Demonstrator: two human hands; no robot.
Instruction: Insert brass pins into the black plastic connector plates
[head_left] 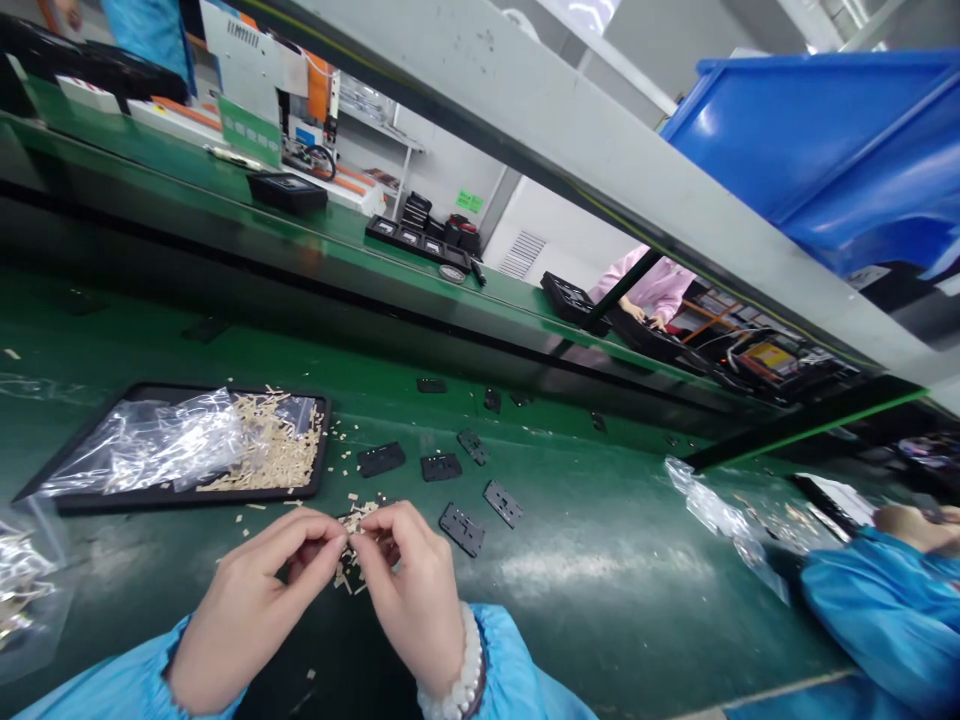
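My left hand [262, 595] and my right hand [412, 590] meet fingertip to fingertip above a small pile of tan pieces [349, 574] on the green bench [585, 560]. Both are pinched closed, and whatever is between the fingertips is too small to make out. Several flat black plastic parts lie beyond and to the right of my hands, among them one slotted plate [462, 529] and another [503, 503]. A black tray [324, 440] at the left holds a clear plastic bag [161, 440] and many tan strips [281, 445].
Another clear bag [26, 580] lies at the left edge. At the right, a person's blue sleeve [885, 600] rests near a plastic bag [712, 510]. A raised shelf [345, 225] runs behind the bench, and a blue bin [825, 150] sits above.
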